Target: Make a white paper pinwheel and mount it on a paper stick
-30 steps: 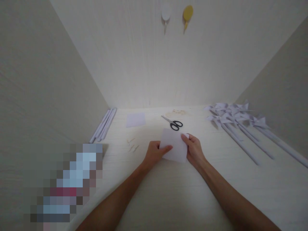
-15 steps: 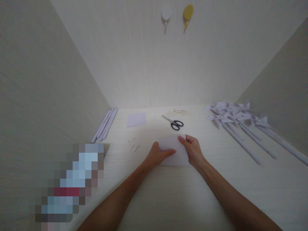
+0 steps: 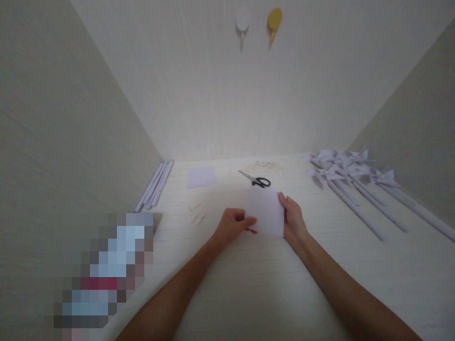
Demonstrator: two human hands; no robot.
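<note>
A small white square of paper [image 3: 266, 211] is held upright-tilted over the pale table [image 3: 249, 284] between both hands. My left hand [image 3: 232, 225] pinches its lower left edge with thumb and fingers. My right hand [image 3: 293, 219] holds its right edge, fingers behind the sheet. Black-handled scissors [image 3: 256, 180] lie just beyond the paper, apart from both hands.
A second paper square [image 3: 202, 176] lies at the back left. Rolled paper sticks [image 3: 154, 185] rest along the left wall. Several paper pinwheels on sticks [image 3: 350, 180] lie at the right. Small wooden bits [image 3: 196, 214] sit left of my hands. Two hooks [image 3: 258, 21] hang on the back wall.
The paper lay flatter half a second ago; now it is raised and shifted slightly right. Both hands moved with it, the right hand going further right.
</note>
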